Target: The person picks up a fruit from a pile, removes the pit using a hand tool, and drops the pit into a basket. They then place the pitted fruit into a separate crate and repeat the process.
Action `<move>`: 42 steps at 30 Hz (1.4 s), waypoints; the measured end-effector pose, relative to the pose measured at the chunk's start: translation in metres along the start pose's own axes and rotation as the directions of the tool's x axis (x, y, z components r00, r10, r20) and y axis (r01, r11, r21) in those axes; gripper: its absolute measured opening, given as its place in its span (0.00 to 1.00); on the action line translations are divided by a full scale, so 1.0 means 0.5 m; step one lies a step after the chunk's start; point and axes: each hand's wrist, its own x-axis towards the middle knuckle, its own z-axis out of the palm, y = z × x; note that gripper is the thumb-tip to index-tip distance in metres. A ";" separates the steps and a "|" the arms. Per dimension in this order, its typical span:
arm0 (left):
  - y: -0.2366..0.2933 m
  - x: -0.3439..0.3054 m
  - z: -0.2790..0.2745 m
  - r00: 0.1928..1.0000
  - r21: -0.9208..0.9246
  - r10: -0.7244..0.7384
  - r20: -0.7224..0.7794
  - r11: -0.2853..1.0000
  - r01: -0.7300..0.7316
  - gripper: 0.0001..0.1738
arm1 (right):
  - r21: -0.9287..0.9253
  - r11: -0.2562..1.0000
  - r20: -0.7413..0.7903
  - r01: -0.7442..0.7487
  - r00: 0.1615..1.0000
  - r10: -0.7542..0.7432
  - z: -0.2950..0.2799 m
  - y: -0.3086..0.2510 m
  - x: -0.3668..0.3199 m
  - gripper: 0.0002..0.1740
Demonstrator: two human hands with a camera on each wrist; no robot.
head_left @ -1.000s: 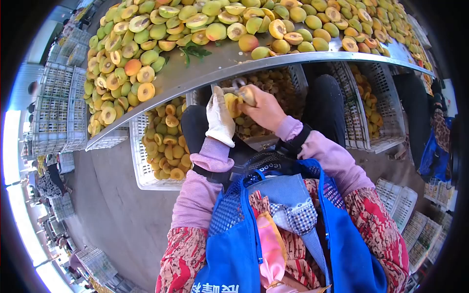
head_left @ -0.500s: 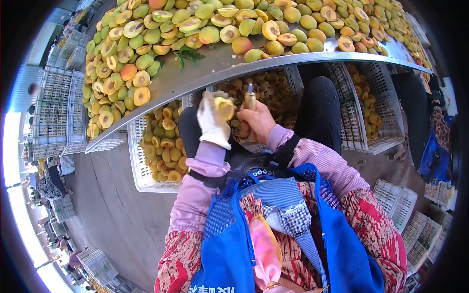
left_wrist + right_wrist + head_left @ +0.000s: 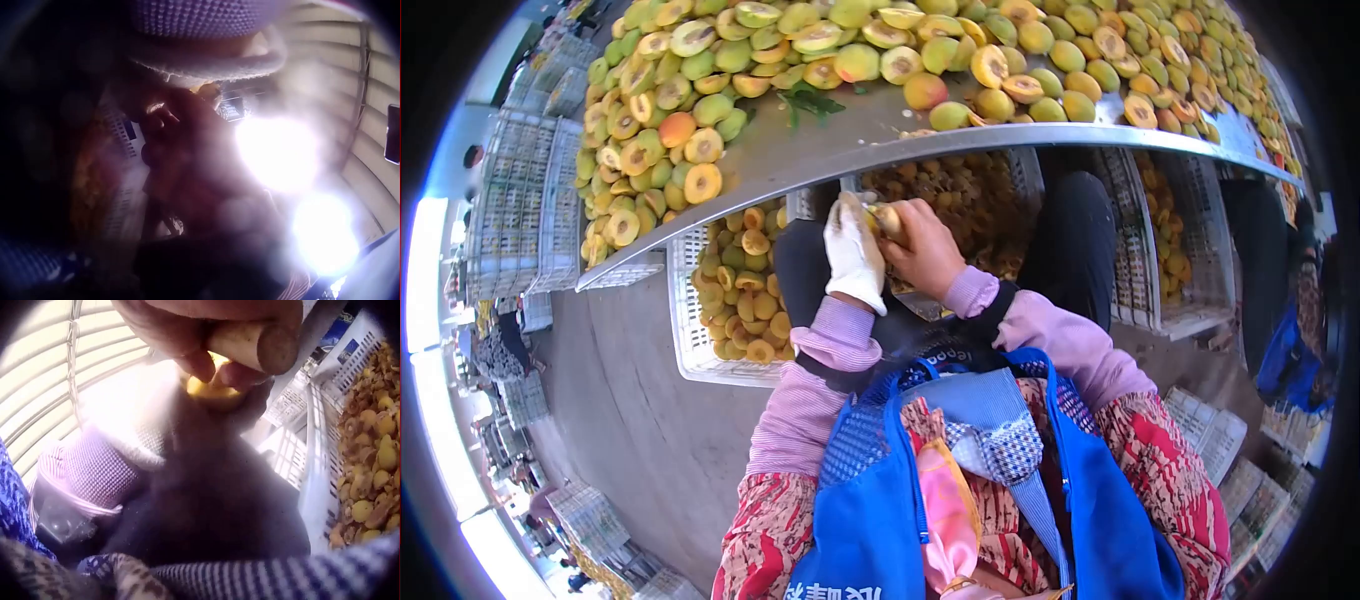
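Observation:
My left hand (image 3: 852, 252), in a white glove, holds a yellow fruit (image 3: 882, 217) just under the metal table's edge. My bare right hand (image 3: 922, 250) presses against the same fruit and grips a wooden-handled tool (image 3: 250, 341); its working end is hidden. In the right wrist view the fruit (image 3: 210, 391) shows as yellow flesh under my fingers. The left wrist view is blurred by glare and shows only the glove cuff (image 3: 206, 37) and dim fingers.
A steel table (image 3: 830, 135) bears piles of whole and halved green-yellow fruit (image 3: 700, 100). Below it stand white crates: one with halves (image 3: 740, 290) at the left, one with brownish pits and scraps (image 3: 970, 200) in the middle, another with fruit (image 3: 1165, 240) at the right. Empty crates (image 3: 520, 210) are stacked at the left.
Half a second ago my hands were apart, the tool upright in the right and the fruit in the left. Now they have closed together on the fruit again.

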 end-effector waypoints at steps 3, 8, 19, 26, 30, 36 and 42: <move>-0.007 0.000 0.009 1.000 -0.199 0.012 -0.025 0.980 -0.016 0.15 | -0.045 0.997 0.002 0.069 0.998 -0.069 -0.021 -0.016 0.004 0.20; -0.016 0.000 0.014 0.993 -0.222 -0.082 -0.079 0.973 0.063 0.18 | 0.203 0.978 -0.006 0.037 0.999 -0.036 -0.005 -0.027 0.004 0.15; 0.151 0.091 -0.312 0.842 0.293 0.317 -0.435 0.935 -0.201 0.14 | 0.538 0.053 0.730 -0.841 0.496 0.470 -0.028 0.066 -0.004 0.08; 0.236 0.192 -0.346 0.784 0.987 0.605 -0.141 0.147 0.065 0.14 | 0.926 0.026 0.274 -0.377 0.718 0.640 -0.083 0.244 0.126 0.13; 0.245 0.301 -0.272 0.813 0.999 0.582 0.006 0.040 -0.035 0.17 | 0.856 0.309 0.157 -0.414 0.779 0.607 -0.084 0.213 0.094 0.10; 0.219 0.442 -0.225 0.886 0.943 0.358 -0.294 -0.040 0.329 0.27 | 0.630 0.313 0.375 -0.710 0.632 0.679 -0.043 0.140 0.047 0.16; 0.222 0.377 -0.219 0.921 0.972 0.390 -0.024 -0.207 0.113 0.28 | 0.601 0.314 0.411 -0.735 0.622 0.667 -0.054 0.076 0.046 0.15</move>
